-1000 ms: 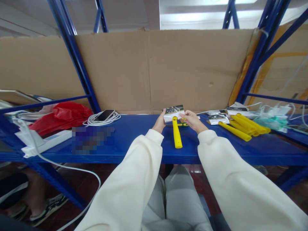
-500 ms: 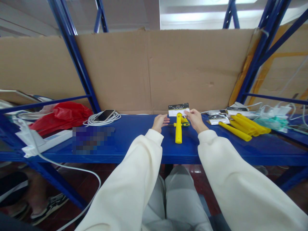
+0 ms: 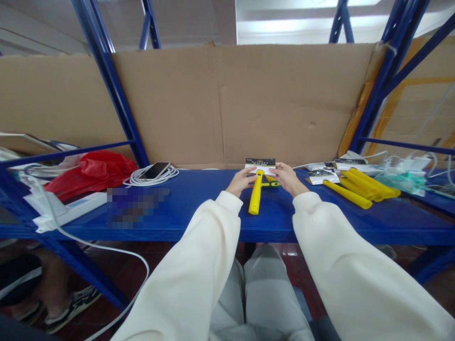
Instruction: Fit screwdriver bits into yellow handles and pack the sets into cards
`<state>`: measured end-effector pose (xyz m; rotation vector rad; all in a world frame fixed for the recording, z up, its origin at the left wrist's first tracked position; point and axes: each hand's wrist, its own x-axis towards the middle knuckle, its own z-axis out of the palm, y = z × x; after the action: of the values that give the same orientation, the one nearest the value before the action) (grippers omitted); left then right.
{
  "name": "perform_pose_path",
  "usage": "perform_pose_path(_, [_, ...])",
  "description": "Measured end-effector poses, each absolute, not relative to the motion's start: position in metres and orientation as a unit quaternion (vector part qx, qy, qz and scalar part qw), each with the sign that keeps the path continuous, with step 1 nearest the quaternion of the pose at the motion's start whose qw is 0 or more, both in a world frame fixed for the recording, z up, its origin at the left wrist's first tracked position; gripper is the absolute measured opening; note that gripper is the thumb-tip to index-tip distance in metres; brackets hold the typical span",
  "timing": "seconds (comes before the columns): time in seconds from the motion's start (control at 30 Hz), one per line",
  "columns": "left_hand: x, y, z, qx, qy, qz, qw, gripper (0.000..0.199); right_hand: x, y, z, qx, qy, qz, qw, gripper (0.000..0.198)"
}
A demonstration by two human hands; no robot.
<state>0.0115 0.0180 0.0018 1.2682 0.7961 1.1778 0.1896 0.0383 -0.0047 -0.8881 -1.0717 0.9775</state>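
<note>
Both my hands are at a small black-and-white printed card, upright over the table. The fingers of my left hand are closed on the card's left side, close to the round head of a yellow tubular handle. My right hand pinches the card's right edge. The handle points down towards me, its head in front of the card; how the two are joined is hidden. Just behind the handle lies a yellow-and-black screwdriver-like tool, partly covered.
Several yellow handles lie to the right beside silvery packets with black labels. A phone rests on a coiled white cable to the left, near a red plastic bag. A cardboard panel closes off the back.
My left hand has moved right and taken hold of the card's left side. The card has come slightly lower and left, and the handle's free end has swung left.
</note>
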Motion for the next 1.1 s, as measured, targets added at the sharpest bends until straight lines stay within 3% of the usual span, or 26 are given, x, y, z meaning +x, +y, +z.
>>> perform_pose_path(0.23, [0.011, 0.019, 0.0, 0.542, 0.333, 0.48, 0.604, 0.053, 0.189, 0.04, -0.008, -0.386, -0.501, 0.427, 0.646, 0.036])
perform_pose_path(0.5, [0.015, 0.015, 0.004, 0.496, 0.382, 0.51, 0.59, 0.072, 0.194, 0.043, -0.01, -0.479, -0.503, 0.292, 0.658, 0.033])
perform_pose_path(0.63, [0.016, 0.013, 0.004, 0.499, 0.369, 0.51, 0.596, 0.077, 0.186, 0.029, -0.004, -0.474, -0.538, 0.38, 0.584, 0.019])
perform_pose_path(0.8, [0.015, 0.012, 0.003, 0.524, 0.355, 0.48, 0.607, 0.08, 0.171, 0.015, -0.004, -0.446, -0.57, 0.439, 0.532, 0.039])
perform_pose_path(0.93, [0.012, 0.009, 0.005, 0.566, 0.359, 0.443, 0.595, 0.082, 0.165, 0.013, -0.005, -0.437, -0.627, 0.375, 0.525, 0.049])
perform_pose_path(1.1, [0.011, 0.01, 0.006, 0.573, 0.371, 0.437, 0.586, 0.085, 0.166, 0.016, -0.002, -0.448, -0.702, 0.277, 0.479, 0.03])
